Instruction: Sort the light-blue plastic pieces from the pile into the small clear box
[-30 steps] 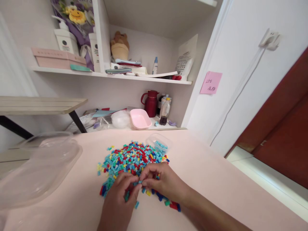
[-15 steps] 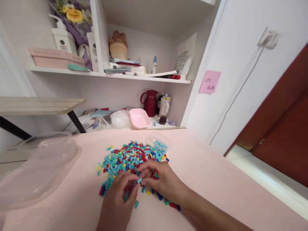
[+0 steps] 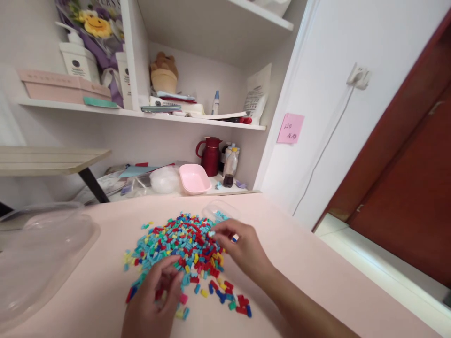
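Note:
A pile of small coloured plastic beads (image 3: 176,246), teal, red, yellow and blue, lies on the pink table (image 3: 299,263). My right hand (image 3: 239,246) is at the pile's far right edge, its fingertips pinched on a light blue bead close to a small clear cup (image 3: 218,215) holding teal beads. My left hand (image 3: 155,293) rests at the pile's near edge, fingers curled over several beads; what it grips is hidden.
A large clear plastic lid (image 3: 38,256) lies on the table's left. Behind the table a low shelf holds a pink tray (image 3: 194,178), a red jug (image 3: 210,156) and bottles. A wooden board (image 3: 49,157) juts out at left; a dark red door (image 3: 405,188) stands at right.
My hands have separated: the right hand moved away and up toward the clear cup with a bead, while the left stayed at the near edge. The view shifted to the right.

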A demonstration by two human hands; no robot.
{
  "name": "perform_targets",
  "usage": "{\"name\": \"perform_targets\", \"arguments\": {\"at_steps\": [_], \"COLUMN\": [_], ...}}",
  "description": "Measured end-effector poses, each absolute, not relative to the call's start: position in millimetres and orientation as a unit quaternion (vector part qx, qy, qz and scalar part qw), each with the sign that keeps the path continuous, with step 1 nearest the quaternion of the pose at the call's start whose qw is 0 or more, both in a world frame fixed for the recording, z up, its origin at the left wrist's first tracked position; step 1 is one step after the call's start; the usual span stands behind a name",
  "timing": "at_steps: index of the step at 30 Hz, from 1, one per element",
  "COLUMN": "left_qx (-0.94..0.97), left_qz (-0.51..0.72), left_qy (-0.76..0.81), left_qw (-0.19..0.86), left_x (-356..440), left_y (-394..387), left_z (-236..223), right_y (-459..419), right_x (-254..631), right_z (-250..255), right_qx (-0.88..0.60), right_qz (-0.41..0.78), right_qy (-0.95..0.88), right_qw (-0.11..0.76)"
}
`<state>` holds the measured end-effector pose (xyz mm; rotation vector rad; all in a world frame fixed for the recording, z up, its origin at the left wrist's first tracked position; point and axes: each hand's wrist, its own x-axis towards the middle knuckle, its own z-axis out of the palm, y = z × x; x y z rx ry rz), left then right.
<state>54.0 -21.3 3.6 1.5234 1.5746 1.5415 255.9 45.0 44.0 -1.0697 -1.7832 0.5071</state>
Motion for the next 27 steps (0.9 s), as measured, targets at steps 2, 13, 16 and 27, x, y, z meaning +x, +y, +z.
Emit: {"name": "perform_targets", "arguments": {"at_steps": [2, 13, 16, 27], "left_qx": [0.548, 0.556, 0.552, 0.585], "left_qz": [0.554, 0.534, 0.525, 0.504], "left_qy": [0.592, 0.609, 0.618, 0.594], "left_qw": [0.206, 0.186, 0.195, 0.227], "left_x": [52.4, 54.0, 53.3, 52.4], "left_y": [-22.1, -25.2, -25.4, -25.2], "left_z": [4.6, 10.1, 11.7, 13.8], "right_y": [62.3, 77.7, 66.2, 36.0], "right_x": [275.3, 315.9, 305.0, 249.0], "right_z": [43.5, 50.5, 56.5, 30.7], "right_qx": [-0.488, -0.535, -0.504, -0.38], "right_qz": [0.161, 0.224, 0.308, 0.198], "right_qy": [-0.677, -0.594, -0.646, -0.86], "right_qw": [0.527, 0.557, 0.484, 0.276]}}
